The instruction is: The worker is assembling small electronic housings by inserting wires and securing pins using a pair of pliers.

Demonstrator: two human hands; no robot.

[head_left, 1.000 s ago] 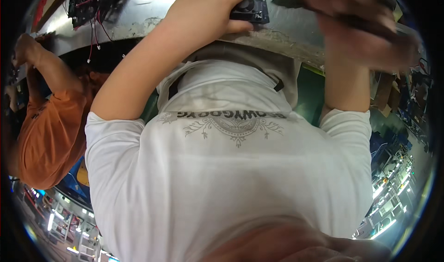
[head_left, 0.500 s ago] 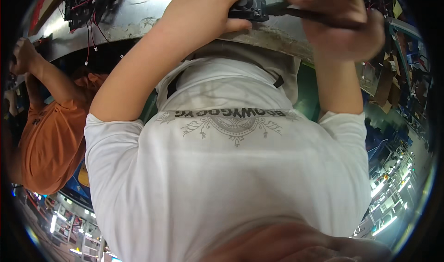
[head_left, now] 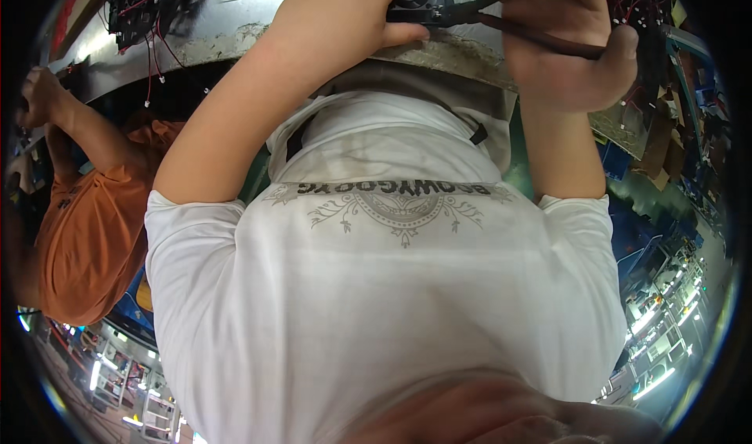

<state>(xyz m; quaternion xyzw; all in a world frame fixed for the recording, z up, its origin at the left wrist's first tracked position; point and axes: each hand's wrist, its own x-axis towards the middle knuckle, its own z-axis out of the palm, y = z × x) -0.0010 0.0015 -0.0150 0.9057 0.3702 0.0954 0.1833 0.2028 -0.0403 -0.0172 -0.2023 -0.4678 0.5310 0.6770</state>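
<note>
My left hand [head_left: 356, 9] is closed around a small black cooling fan [head_left: 421, 1] near the front edge of the metal workbench. Its thumb lies along the fan's near side, while most of the other fingers are cut off by the top of the view. In my right hand [head_left: 560, 60] is a pair of dark-handled pliers [head_left: 540, 39], with the handles spread apart. The pliers' jaws reach the fan's right corner; whether they grip anything there cannot be made out.
Black fans with red wires [head_left: 137, 9] lie on the metal workbench [head_left: 235, 13] at the left, some wires hanging over its edge. More dark wiring [head_left: 634, 5] sits beyond my right hand. A co-worker in an orange shirt [head_left: 98, 240] is close on my left.
My right hand has shifted slightly left, and the pliers' jaws have come onto the fan's corner. The left hand keeps its hold on the fan.
</note>
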